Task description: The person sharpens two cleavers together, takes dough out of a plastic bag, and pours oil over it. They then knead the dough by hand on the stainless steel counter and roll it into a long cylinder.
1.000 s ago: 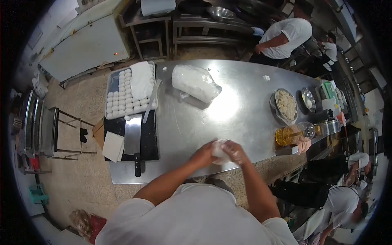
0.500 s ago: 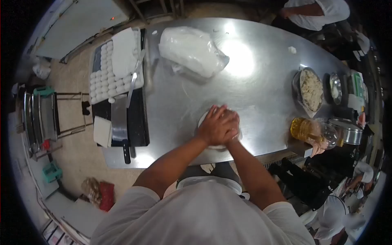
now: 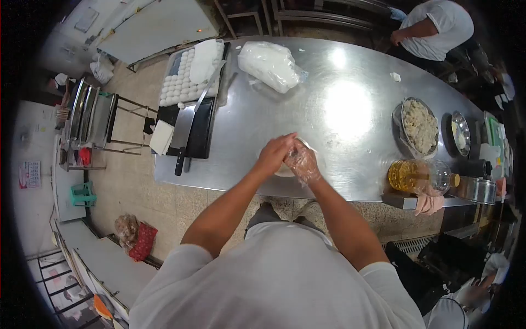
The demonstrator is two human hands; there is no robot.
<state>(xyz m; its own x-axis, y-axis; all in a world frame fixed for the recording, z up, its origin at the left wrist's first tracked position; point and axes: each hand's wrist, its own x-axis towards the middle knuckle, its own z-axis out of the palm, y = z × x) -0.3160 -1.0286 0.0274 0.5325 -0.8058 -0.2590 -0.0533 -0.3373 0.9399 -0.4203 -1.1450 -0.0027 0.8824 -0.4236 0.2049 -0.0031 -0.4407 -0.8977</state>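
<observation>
My two hands come together over a round pale piece of dough [image 3: 284, 171] near the table's front edge. Stretching across toward the right hand, my left hand [image 3: 275, 154] has its fingers pressed together against that hand and the dough. A thin clear plastic glove covers my right hand [image 3: 303, 162], whose fingers curve over the dough and are partly hidden behind the left. Most of the dough lies under both hands; its pale rim shows around them. Farther back on the metal table [image 3: 246, 126] lies a large white mass in a clear plastic bag [image 3: 269, 66].
At left, a tray of small white balls [image 3: 183, 85] stands beside a cleaver [image 3: 185, 129] and a long knife [image 3: 210, 88]. At right are a bowl of pale filling [image 3: 420, 126], a metal bowl [image 3: 460, 133] and an oil bottle [image 3: 416, 175]. Another person [image 3: 435, 30] is at the back right.
My hands have shifted from lying stacked flat on the dough to angled together over it, with the gloved right hand showing more. The camera view has shifted, revealing more floor.
</observation>
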